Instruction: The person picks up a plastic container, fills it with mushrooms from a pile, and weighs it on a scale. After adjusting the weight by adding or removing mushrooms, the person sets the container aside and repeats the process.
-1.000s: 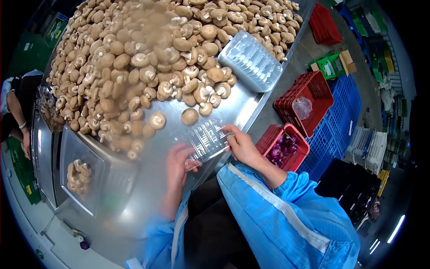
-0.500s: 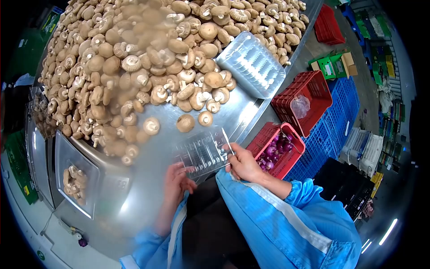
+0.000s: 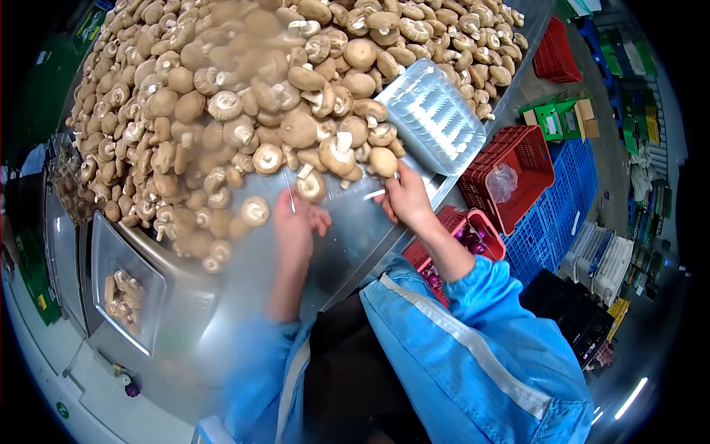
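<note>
My left hand and my right hand grip opposite ends of a clear plastic tray. The tray lies against the near edge of a big heap of brown-capped mushrooms. A mushroom with its pale stem up overlaps the tray beside my left fingers. Close to my right fingertips is a round mushroom cap. Fingers on both hands are curled in. Much of the see-through tray blends into the steel behind it.
A stack of clear trays stands right of the heap on the steel table. At the left sits a tray holding several mushrooms. Beyond the right edge are a red crate, purple onions in another crate, and blue pallets.
Both hands have moved forward to the heap, taking the plastic tray along. My left hand, loose beside the tray before, now grips its left end. Mushrooms at the near edge have shifted.
</note>
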`<state>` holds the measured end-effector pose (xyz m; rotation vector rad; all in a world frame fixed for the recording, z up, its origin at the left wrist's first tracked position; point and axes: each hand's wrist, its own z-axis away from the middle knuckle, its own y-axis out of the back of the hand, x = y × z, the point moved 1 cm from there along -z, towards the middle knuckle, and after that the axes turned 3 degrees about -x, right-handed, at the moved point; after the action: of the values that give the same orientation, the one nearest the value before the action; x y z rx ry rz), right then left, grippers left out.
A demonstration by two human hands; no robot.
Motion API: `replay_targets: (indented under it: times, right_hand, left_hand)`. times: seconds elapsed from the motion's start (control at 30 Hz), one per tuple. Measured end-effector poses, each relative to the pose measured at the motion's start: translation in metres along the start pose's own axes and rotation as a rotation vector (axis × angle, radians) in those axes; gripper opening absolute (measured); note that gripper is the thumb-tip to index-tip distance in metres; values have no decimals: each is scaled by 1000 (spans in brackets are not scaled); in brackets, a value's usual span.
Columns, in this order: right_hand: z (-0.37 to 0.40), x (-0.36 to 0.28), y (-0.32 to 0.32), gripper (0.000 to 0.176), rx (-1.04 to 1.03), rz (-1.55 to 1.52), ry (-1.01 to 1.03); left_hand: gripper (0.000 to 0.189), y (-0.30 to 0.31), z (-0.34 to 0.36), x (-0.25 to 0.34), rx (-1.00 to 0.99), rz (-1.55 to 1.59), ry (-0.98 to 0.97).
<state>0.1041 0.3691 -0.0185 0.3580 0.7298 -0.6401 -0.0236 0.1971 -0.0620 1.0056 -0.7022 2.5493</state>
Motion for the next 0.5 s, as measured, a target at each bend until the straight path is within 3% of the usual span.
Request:
replay_targets:
  times: [0.17,0.5]
  right_hand:
    - [-23,-23,-14,17,-74,-92,80]
    - [-2,8,-26,17,57,-115,328]
  left_hand:
    - [23,-6,-27,22,59,16,-88]
    - [24,3,-12,5,-6,-30,-159]
